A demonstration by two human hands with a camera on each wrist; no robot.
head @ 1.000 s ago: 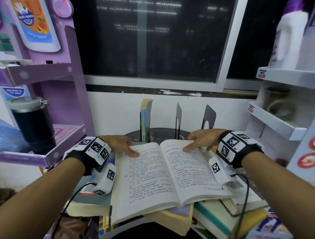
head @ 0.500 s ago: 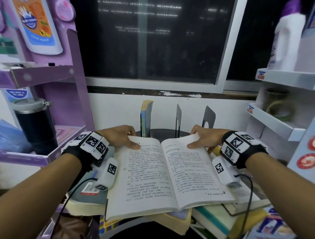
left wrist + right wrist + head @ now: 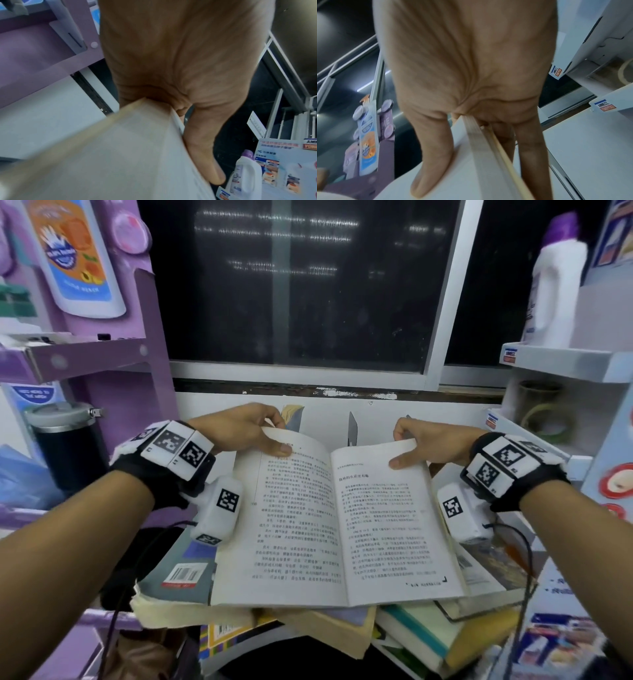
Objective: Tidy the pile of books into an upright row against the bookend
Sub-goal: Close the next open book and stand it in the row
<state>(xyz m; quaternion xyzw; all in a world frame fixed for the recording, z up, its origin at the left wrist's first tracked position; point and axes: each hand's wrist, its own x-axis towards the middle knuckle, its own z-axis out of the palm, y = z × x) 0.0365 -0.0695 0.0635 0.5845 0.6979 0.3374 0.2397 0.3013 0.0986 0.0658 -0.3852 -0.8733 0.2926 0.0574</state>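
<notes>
The open book point(image 3: 337, 522) lay spread on top of the pile point(image 3: 308, 625); my left hand point(image 3: 239, 428) and right hand point(image 3: 424, 440) each pinched a far corner, thumbs on the pages, fingers underneath. To do it well, I judged, close both halves evenly before standing it by the bookends point(image 3: 352, 428). One book point(image 3: 293, 417) stood upright; two bookends showed.

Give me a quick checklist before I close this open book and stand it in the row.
1. Left hand grips the open book at its top left corner: ok.
2. Right hand grips its top right edge, thumb on the page: ok.
3. Book closed: not ok, it lies spread.
4. Book clear of the pile of books: cannot tell.
5. Upright book stands behind: ok.
6. Bookend upright: ok; the free slot beside it is hidden.
</notes>
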